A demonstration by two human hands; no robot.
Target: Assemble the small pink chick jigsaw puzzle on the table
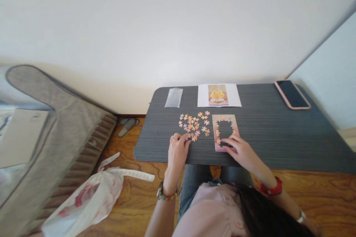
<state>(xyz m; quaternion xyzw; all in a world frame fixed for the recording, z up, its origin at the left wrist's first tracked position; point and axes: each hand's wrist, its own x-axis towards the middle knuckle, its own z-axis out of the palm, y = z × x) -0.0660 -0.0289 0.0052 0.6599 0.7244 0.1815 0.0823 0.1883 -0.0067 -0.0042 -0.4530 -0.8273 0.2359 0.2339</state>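
Near the centre of the frame, on the dark table (264,137), my left hand (178,150) lay with fingers loosely curled, fingertips touching the lower edge of the scattered puzzle pieces (194,125); whether it pinched one I could not tell. Just right of it, my right hand (241,150) rested flat, fingers on the lower border of the puzzle frame (225,132). Above lay the reference picture (218,95), a clear bag (174,97), and at upper right a phone (292,94)
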